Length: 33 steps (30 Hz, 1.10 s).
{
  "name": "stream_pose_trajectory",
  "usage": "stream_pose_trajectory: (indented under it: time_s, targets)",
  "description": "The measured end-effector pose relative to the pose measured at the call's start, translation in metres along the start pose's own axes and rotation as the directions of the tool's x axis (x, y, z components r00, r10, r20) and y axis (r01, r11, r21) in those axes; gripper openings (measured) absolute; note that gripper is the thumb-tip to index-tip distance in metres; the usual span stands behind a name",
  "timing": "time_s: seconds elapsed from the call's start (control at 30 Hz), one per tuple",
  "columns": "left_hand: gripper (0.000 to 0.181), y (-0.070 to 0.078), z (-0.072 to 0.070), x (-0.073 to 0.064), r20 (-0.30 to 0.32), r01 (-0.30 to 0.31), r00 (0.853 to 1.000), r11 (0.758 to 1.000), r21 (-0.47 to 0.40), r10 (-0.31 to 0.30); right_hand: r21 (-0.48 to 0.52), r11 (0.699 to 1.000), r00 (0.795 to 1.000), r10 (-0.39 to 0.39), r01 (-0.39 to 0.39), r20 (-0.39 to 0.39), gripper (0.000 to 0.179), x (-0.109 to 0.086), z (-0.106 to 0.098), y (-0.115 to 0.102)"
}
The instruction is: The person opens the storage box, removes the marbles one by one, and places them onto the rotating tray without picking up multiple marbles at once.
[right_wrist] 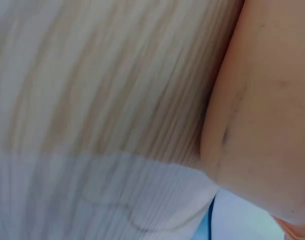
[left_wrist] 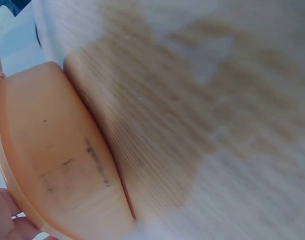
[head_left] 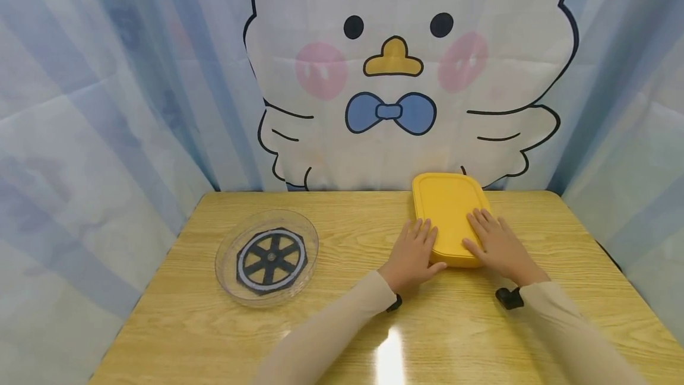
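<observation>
A yellow rectangular box with a lid (head_left: 451,210) stands near the back edge of the table, right of the middle. My left hand (head_left: 410,259) rests at its near left corner, fingers stretched along the lid's edge. Over the lid's right edge lies my right hand (head_left: 502,249), fingers extended and spread. The left wrist view has the box's scuffed side wall (left_wrist: 62,155) close up, with fingers (left_wrist: 7,220) at the rim. In the right wrist view the box wall (right_wrist: 262,115) also bears dark marks, and the fingers are out of sight.
On the left of the wooden table (head_left: 176,325) a clear round dish (head_left: 224,281) holds a black octagonal piece (head_left: 271,257) with a white ring and spokes. A printed curtain (head_left: 395,153) hangs right behind the table and along both sides.
</observation>
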<state>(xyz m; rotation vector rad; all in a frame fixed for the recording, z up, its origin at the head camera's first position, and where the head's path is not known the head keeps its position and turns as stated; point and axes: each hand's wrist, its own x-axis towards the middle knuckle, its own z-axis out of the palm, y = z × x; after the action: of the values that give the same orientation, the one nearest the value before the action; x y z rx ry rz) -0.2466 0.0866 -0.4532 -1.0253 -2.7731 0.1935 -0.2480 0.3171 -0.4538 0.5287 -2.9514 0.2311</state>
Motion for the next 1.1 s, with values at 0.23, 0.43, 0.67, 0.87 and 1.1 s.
stream_pose_trajectory:
  time_s: [0.23, 0.43, 0.67, 0.87, 1.1]
  targets:
    - [0.075, -0.01, -0.002, -0.026, -0.015, 0.014, 1.0, 1.0, -0.019, -0.014, -0.006, 1.0, 1.0, -0.019, 0.019, -0.016, 0.071, 0.001, 0.002, -0.026]
    - [0.074, -0.017, -0.002, -0.045, -0.008, 0.032, 0.999, 0.998, -0.047, -0.032, 0.0, 1.0, 0.999, -0.031, 0.031, -0.014, 0.071, 0.003, 0.006, -0.044]
    - [0.074, -0.027, -0.002, -0.066, -0.02, 0.06, 0.998, 0.997, -0.058, -0.062, -0.009, 0.998, 0.998, -0.061, 0.06, -0.036, 0.07, 0.006, 0.01, -0.067]
    - [0.074, -0.037, 0.0, -0.082, -0.053, 0.078, 0.995, 0.994, -0.071, -0.082, -0.012, 0.996, 0.995, -0.084, 0.083, -0.056, 0.069, 0.011, 0.013, -0.085]
    - [0.074, -0.049, -0.002, -0.098, -0.047, 0.093, 0.994, 0.992, -0.089, -0.098, -0.014, 0.995, 0.993, -0.099, 0.098, -0.065, 0.07, 0.016, 0.014, -0.104]
